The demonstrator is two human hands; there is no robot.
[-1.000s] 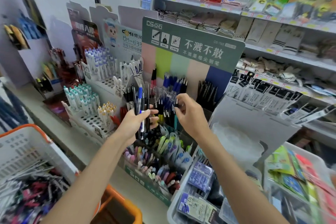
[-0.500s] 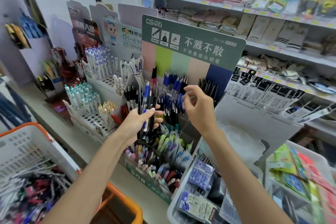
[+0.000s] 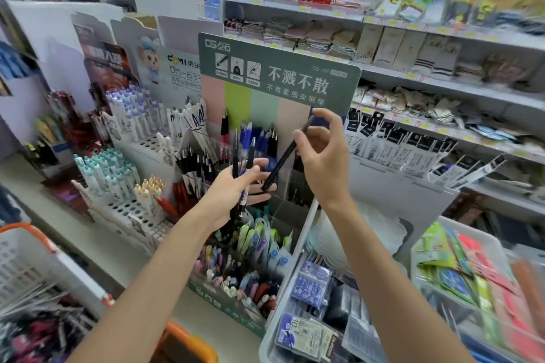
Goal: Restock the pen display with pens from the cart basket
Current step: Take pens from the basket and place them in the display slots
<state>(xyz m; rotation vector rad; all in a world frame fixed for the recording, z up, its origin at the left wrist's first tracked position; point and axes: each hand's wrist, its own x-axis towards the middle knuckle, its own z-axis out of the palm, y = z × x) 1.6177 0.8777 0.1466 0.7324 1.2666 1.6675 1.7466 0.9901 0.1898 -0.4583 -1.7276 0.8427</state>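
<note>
My left hand (image 3: 227, 194) is wrapped around a bunch of pens (image 3: 235, 153) right in front of the pen display (image 3: 280, 79), basically my ready supply. My right hand (image 3: 324, 162) pinches one black pen (image 3: 287, 153) near its top, tilted, I guess to aim it at a slot. The cart basket (image 3: 26, 262) sits low on my left, with more pens inside.

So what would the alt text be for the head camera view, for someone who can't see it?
A person's right hand pinches a single black pen, angled down toward a bundle of pens gripped in the left hand, in front of a green-topped pen display in a shop. A white cart basket with an orange rim sits lower left.
</note>
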